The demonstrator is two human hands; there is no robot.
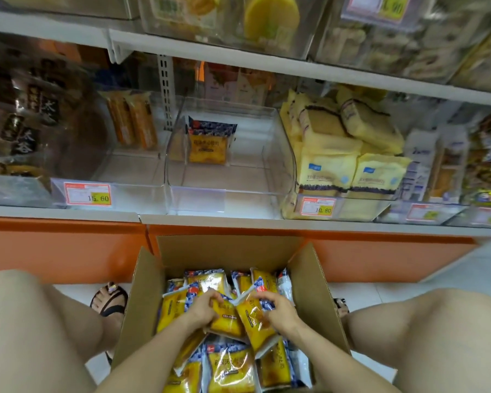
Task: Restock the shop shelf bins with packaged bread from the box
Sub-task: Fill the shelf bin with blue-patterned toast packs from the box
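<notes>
An open cardboard box [145, 302] stands on the floor between my knees, filled with several yellow and blue bread packets [231, 371]. My left hand [203, 309] grips one packet [227, 321] inside the box. Beside it, my right hand [278, 307] grips a second packet [254, 321], tilted. On the lowest shelf straight ahead stands a clear plastic bin [196, 194] holding a single matching packet [209, 144] upright at its back.
The bin on the right holds pale yellow cake packets [349, 154] above a 10.80 price tag [318, 206]. The left bin has orange packets [132, 120] and a 15.60 tag [88, 194]. An orange base panel [68, 245] runs under the shelf. My sandalled foot [109, 297] is left of the box.
</notes>
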